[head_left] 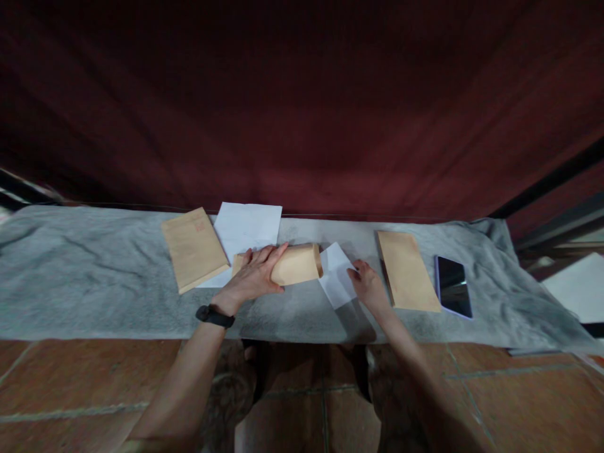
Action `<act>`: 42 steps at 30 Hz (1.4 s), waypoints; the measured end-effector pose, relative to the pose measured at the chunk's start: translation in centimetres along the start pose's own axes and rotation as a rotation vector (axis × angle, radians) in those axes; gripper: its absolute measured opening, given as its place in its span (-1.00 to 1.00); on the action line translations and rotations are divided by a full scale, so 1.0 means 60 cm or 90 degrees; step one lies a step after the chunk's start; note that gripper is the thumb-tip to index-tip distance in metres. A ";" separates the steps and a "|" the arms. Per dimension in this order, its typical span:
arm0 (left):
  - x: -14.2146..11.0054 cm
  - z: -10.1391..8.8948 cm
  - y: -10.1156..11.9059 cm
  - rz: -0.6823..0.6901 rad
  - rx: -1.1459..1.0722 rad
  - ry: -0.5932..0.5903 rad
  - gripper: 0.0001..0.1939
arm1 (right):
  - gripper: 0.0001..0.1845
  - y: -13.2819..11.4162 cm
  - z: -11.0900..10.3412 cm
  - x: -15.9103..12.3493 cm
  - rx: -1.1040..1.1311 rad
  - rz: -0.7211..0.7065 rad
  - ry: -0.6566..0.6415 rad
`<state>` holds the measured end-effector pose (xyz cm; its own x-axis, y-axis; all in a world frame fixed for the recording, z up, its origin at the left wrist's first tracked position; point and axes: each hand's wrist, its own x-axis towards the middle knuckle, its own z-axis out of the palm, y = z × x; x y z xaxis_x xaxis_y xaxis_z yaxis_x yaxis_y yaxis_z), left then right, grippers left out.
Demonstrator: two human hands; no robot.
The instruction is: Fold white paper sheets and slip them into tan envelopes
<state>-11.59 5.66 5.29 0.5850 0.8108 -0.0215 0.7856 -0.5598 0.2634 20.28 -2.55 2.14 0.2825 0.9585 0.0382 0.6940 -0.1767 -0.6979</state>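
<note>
A brown paper envelope (297,264) lies sideways on the grey cloth, its mouth gaping toward the right. My left hand (255,272) spans it from above, with the fingers over the far side and the thumb along the near edge, holding it down. My right hand (367,282) pinches the right edge of a folded sheet of white paper (337,277). The paper's left corner is at the envelope's mouth; whether it is inside I cannot tell. A black wristband (216,316) is on my left wrist.
A stamped brown envelope (193,248) and white sheets (248,225) lie to the left. Another brown envelope (408,270) and a phone (453,286) are to the right. The grey cloth (117,296) covers a narrow bench before a dark red backdrop (302,126).
</note>
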 end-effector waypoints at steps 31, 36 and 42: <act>-0.003 -0.008 0.044 0.137 0.017 -0.009 0.04 | -0.73 0.023 -0.093 0.027 0.235 0.059 -0.319; -0.001 -0.006 0.042 0.125 0.005 -0.024 0.07 | -0.72 0.022 -0.105 0.028 0.212 0.049 -0.380; 0.002 -0.006 0.053 0.140 -0.012 -0.050 0.05 | -0.76 0.021 -0.102 0.025 0.202 0.038 -0.358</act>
<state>-9.09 4.05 6.49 0.7563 0.6532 -0.0369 0.6340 -0.7179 0.2874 25.62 -2.68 5.71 -0.1355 0.9350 -0.3278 0.4341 -0.2414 -0.8679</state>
